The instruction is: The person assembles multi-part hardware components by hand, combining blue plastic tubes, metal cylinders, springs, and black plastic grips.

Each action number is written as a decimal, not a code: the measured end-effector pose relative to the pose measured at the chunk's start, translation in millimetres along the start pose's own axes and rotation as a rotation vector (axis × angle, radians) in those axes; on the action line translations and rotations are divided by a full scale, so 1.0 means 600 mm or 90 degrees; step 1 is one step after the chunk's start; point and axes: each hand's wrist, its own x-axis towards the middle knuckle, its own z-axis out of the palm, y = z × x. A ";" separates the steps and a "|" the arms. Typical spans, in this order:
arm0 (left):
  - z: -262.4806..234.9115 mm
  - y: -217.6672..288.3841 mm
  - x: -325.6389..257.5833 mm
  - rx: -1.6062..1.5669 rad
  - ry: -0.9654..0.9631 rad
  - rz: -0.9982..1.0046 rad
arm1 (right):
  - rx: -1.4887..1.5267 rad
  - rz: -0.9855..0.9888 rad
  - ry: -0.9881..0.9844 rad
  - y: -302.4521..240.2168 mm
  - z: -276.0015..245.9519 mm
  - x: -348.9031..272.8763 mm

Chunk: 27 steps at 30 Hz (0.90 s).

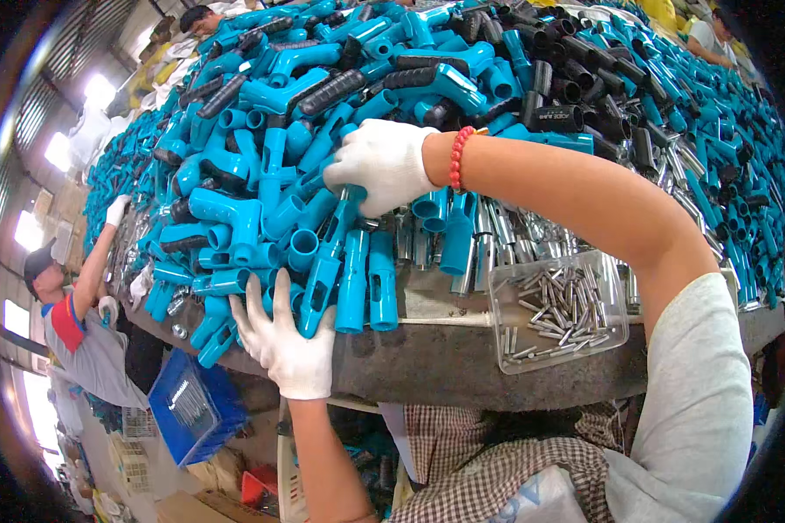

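Note:
A slotted teal tube (323, 283) slants at the front of a large heap of teal parts. My right hand (379, 166), in a white glove, is closed around its upper end, where a bit of grey metal shows below the fingers. My left hand (290, 344), also gloved, has its fingers spread and pointing up. The tube's lower end lies between its thumb and index finger. More slotted teal tubes (382, 283) lie just right of it. Teal pistol-shaped housings (231, 218) with black grips are piled behind and to the left.
On the table edge (445, 362), a clear plastic box (560, 314) holds short metal pins. Shiny metal tubes and black sleeves (576, 74) lie toward the right. A blue crate (192, 405) is low at left. A co-worker (83, 327) reaches into the heap there; others are farther back.

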 end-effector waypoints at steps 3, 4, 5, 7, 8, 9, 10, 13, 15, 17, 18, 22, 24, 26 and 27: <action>0.000 0.005 0.001 0.000 0.002 0.005 | 0.022 -0.024 0.115 -0.008 0.013 0.027; -0.001 0.004 0.001 0.001 0.001 0.007 | 0.023 -0.022 0.116 -0.015 0.022 0.037; -0.001 0.004 0.001 0.002 -0.002 0.005 | 0.032 -0.006 0.075 -0.025 0.029 0.043; -0.001 0.006 0.000 0.004 -0.004 0.006 | -0.010 0.003 0.015 -0.029 0.035 0.060; -0.002 0.007 0.000 0.003 -0.010 -0.002 | -0.010 0.006 0.017 -0.023 0.034 0.063; -0.002 0.008 0.000 0.003 -0.015 -0.010 | -0.054 -0.010 0.012 -0.014 0.033 0.066; -0.002 0.009 0.000 0.005 -0.016 -0.010 | -0.098 -0.028 0.006 -0.005 0.032 0.069; -0.004 0.011 0.001 -0.003 -0.026 -0.015 | -0.186 -0.027 0.031 0.029 0.023 0.062; -0.003 0.012 0.002 0.002 -0.025 -0.018 | -0.121 0.008 0.060 0.030 0.027 0.056; -0.003 0.005 -0.001 0.009 -0.022 -0.018 | 0.005 0.008 0.127 -0.009 0.015 0.057; -0.003 0.004 -0.002 0.011 -0.018 -0.013 | 0.019 -0.051 0.175 -0.020 0.021 0.063; -0.004 0.011 0.002 0.000 -0.027 -0.020 | 0.020 -0.116 0.095 -0.045 0.031 0.083; -0.002 0.010 0.001 0.002 -0.026 -0.014 | -0.046 -0.095 0.009 -0.042 0.024 0.094; -0.002 0.008 0.000 0.002 -0.025 -0.015 | -0.051 -0.102 0.003 -0.039 0.022 0.098; -0.002 0.007 0.000 0.001 -0.025 -0.015 | -0.057 -0.095 -0.013 -0.036 0.020 0.100</action>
